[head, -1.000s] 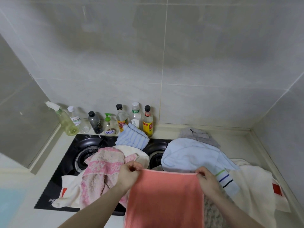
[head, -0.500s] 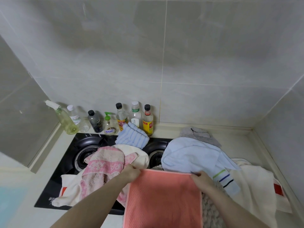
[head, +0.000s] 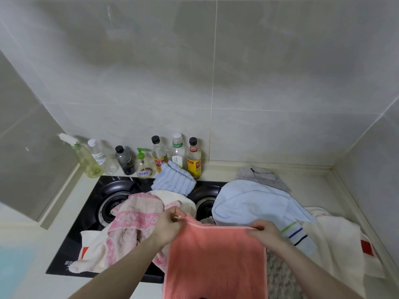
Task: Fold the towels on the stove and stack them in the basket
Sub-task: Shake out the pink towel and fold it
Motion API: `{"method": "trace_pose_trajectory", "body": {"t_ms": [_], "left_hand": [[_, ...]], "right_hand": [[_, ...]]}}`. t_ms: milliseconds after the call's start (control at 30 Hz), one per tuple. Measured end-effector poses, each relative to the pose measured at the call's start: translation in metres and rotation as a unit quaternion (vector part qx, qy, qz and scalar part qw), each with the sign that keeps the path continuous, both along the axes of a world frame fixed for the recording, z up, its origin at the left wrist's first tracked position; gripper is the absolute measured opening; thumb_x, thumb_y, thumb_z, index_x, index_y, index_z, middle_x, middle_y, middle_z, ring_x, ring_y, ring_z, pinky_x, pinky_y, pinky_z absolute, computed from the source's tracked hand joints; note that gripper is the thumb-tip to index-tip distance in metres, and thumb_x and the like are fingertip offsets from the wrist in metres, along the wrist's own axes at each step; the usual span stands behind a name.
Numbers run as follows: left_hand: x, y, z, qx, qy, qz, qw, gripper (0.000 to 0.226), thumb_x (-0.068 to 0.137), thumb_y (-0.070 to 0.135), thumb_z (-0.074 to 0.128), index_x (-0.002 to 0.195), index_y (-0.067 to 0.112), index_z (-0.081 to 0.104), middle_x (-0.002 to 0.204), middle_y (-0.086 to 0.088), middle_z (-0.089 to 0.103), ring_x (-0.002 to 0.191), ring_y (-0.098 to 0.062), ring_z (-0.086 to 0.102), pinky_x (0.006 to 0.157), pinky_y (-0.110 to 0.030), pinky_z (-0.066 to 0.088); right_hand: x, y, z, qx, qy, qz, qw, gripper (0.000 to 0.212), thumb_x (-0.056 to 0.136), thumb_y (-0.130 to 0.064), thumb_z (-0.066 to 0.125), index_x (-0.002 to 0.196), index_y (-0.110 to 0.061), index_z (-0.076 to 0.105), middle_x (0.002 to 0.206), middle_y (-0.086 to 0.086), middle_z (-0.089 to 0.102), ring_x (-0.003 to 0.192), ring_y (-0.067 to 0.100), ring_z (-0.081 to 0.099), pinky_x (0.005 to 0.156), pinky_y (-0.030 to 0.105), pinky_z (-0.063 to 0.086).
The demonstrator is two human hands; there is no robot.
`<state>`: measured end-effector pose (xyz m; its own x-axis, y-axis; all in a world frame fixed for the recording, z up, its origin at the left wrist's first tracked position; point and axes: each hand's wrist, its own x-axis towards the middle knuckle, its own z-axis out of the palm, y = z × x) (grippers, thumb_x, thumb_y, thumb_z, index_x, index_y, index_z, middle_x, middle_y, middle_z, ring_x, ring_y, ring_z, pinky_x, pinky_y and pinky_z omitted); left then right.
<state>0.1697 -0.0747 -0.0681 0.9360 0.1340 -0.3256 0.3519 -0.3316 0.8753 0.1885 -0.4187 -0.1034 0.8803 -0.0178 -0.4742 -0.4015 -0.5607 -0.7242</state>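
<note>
A salmon-pink towel hangs flat in front of me over the stove's near edge. My left hand pinches its top left corner and my right hand grips its top right corner. On the black gas stove lie a pink patterned towel, a cream towel and a blue striped cloth. A pale blue towel, a grey cloth and a cream towel with a red patch are heaped to the right. No basket is in view.
Several bottles and a spray bottle stand in a row along the tiled back wall behind the stove. The counter runs into a tiled corner at the right. A knitted beige cloth lies under the towel's right edge.
Both hands dipped with the salmon towel's top edge half a second ago, then lifted it again. The left corner is now a little higher than the right.
</note>
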Motion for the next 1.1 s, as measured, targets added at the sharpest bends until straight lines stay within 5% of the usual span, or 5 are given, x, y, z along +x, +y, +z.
{"method": "trace_pose_trajectory", "body": {"t_ms": [167,500,867,1033,1100], "left_hand": [[-0.001,0.006,-0.011,0.067,-0.005,0.009,0.998,0.018,0.095,0.004,0.062,0.085,0.016,0.069,0.094,0.006,0.072,0.092,-0.008,0.066,0.083,-0.016,0.045],[0.001,0.006,-0.027,0.278,0.068,-0.175,0.942,0.022,0.08,0.041,0.06,0.099,0.035,0.069,0.116,0.01,0.052,0.107,-0.012,0.058,0.092,-0.026,0.048],[0.007,-0.003,-0.017,0.235,0.028,-0.12,0.964,0.004,0.088,0.023,0.057,0.087,0.027,0.057,0.096,0.006,0.063,0.082,-0.008,0.06,0.069,-0.023,0.049],[0.023,-0.006,-0.007,0.226,0.062,-0.162,0.959,0.043,0.085,0.036,0.067,0.119,0.027,0.043,0.099,0.009,0.062,0.084,-0.006,0.062,0.063,-0.02,0.046],[0.027,-0.007,-0.002,0.276,0.062,-0.211,0.936,0.035,0.087,0.035,0.063,0.119,0.032,0.05,0.097,0.011,0.064,0.087,-0.009,0.063,0.068,-0.023,0.05]], "right_hand": [[-0.01,0.004,0.014,-0.038,-0.098,0.027,0.994,0.006,0.085,-0.024,0.078,0.08,-0.028,0.078,0.082,-0.014,0.075,0.081,-0.003,0.068,0.074,0.016,0.05],[-0.008,0.004,-0.01,-0.087,-0.117,-0.027,0.989,0.01,0.086,-0.027,0.075,0.078,-0.033,0.073,0.083,-0.02,0.072,0.084,-0.002,0.065,0.08,0.026,0.053],[0.006,0.014,-0.028,-0.139,0.006,-0.009,0.99,0.015,0.097,-0.034,0.057,0.096,-0.019,0.059,0.098,0.001,0.068,0.092,0.018,0.063,0.083,0.031,0.051],[0.015,0.006,-0.016,-0.1,0.058,0.017,0.993,0.035,0.088,-0.041,0.07,0.117,-0.025,0.06,0.118,-0.004,0.063,0.11,0.016,0.06,0.097,0.027,0.048],[0.017,0.002,-0.008,-0.095,0.06,0.04,0.993,0.043,0.088,-0.039,0.072,0.126,-0.022,0.063,0.123,-0.003,0.063,0.115,0.015,0.059,0.098,0.023,0.045]]}}
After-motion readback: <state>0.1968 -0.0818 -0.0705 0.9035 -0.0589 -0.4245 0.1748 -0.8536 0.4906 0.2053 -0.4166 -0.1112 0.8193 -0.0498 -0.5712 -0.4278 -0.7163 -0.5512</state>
